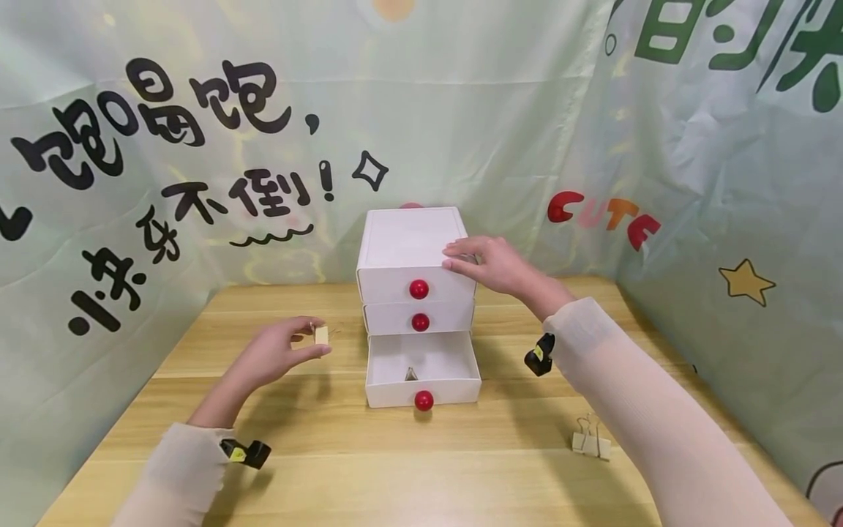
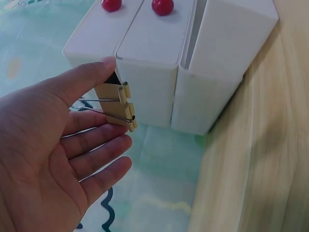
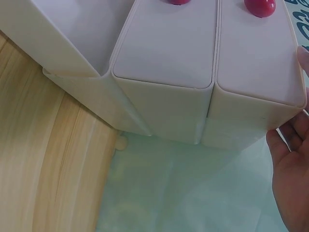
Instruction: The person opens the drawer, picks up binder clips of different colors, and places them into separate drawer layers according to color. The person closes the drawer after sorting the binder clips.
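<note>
Between thumb and index finger, my left hand (image 1: 273, 353) pinches a cream binder clip (image 2: 110, 93), its wire handles pointing back toward the palm. The other left fingers are extended. This hand is above the table, left of a white three-drawer box (image 1: 411, 238) with red knobs. On the box's upper right edge rests my right hand (image 1: 497, 265), fingers fairly straight; part of it is out of frame in the right wrist view. The bottom drawer (image 1: 388, 395) is pulled out, while the upper two are closed. A small metallic-looking piece (image 1: 411, 374) lies inside it, its kind unclear.
Another cream binder clip (image 1: 591, 445) sits on the wooden table (image 1: 461, 468) at the front right, near the right sleeve. A printed pale green cloth (image 1: 494, 110) hangs behind the box and along the sides.
</note>
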Demonstrator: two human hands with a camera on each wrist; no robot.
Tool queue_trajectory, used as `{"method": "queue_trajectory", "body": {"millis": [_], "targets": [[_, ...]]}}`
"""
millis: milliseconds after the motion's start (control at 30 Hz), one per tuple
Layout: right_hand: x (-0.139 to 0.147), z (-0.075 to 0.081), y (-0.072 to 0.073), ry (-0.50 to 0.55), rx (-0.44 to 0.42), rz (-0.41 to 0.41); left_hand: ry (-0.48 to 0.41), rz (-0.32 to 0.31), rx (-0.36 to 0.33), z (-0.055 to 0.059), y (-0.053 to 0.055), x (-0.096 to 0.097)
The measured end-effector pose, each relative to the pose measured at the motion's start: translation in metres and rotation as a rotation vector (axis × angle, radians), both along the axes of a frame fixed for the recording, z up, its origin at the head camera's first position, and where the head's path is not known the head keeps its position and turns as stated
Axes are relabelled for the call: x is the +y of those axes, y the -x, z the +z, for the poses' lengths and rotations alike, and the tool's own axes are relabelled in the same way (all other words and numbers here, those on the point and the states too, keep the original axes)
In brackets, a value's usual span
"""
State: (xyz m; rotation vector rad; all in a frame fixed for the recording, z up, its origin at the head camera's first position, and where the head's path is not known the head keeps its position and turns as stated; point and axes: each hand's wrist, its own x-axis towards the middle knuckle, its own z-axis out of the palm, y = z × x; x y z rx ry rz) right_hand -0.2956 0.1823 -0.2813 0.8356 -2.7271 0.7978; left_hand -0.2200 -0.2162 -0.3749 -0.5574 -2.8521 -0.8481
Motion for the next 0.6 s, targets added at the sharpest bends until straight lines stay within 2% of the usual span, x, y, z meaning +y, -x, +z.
{"method": "queue_trajectory", "body": {"millis": [200,400,600], "targets": [[0.000,-0.001,0.001,0.002,0.002,0.001,0.048,-0.047,0.037,0.003,-0.001,0.019],[0.000,-0.001,0.000,0.006,0.000,0.006,0.107,-0.124,0.080,0.006,0.000,0.038],[0.000,-0.001,0.000,0.012,0.003,0.005,0.140,-0.177,0.078,0.010,0.003,0.054]]}}
